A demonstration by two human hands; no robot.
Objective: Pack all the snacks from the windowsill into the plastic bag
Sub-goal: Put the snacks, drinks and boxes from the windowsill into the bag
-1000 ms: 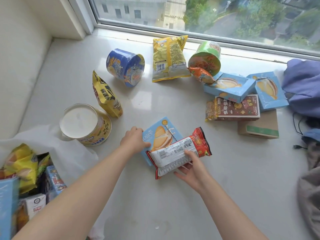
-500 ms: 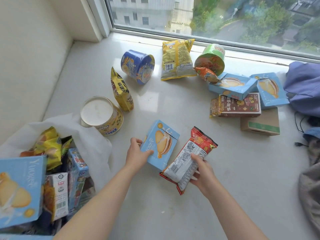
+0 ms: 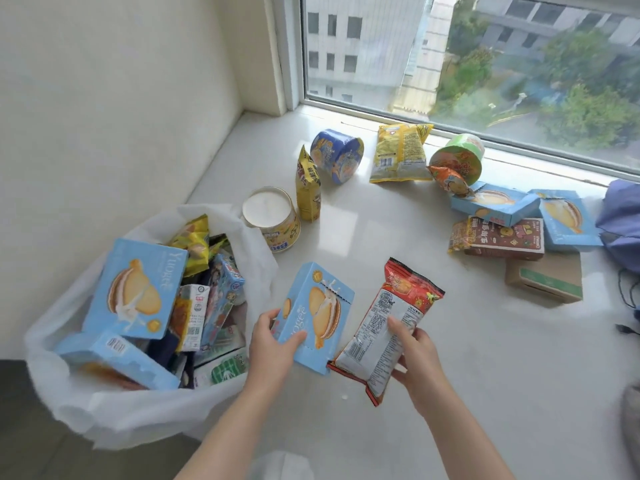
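Note:
My left hand [image 3: 273, 348] grips the lower end of a light blue biscuit box [image 3: 317, 313], lifted off the white windowsill [image 3: 485, 358]. My right hand [image 3: 414, 355] holds a red snack packet [image 3: 388, 327] by its right side, thumb on its white label. The white plastic bag [image 3: 104, 403] stands open at the left, just beside my left hand, filled with blue boxes, yellow packets and small cartons. Further back on the sill lie a yellow-white tub [image 3: 272, 220], a yellow pouch [image 3: 307, 185], a blue tub [image 3: 337, 155], a yellow chip bag [image 3: 400, 152] and a green cup [image 3: 457, 161].
At the right of the sill sit two blue boxes [image 3: 495, 202], a brown-red box [image 3: 505, 237], a cardboard box [image 3: 543, 278] and an orange packet [image 3: 450, 180]. Purple cloth [image 3: 620, 223] lies at the far right edge. A wall closes the left side; the window runs behind.
Both hands have lifted their items off the sill and carried them left toward the bag. The view has swung left, showing the whole open bag.

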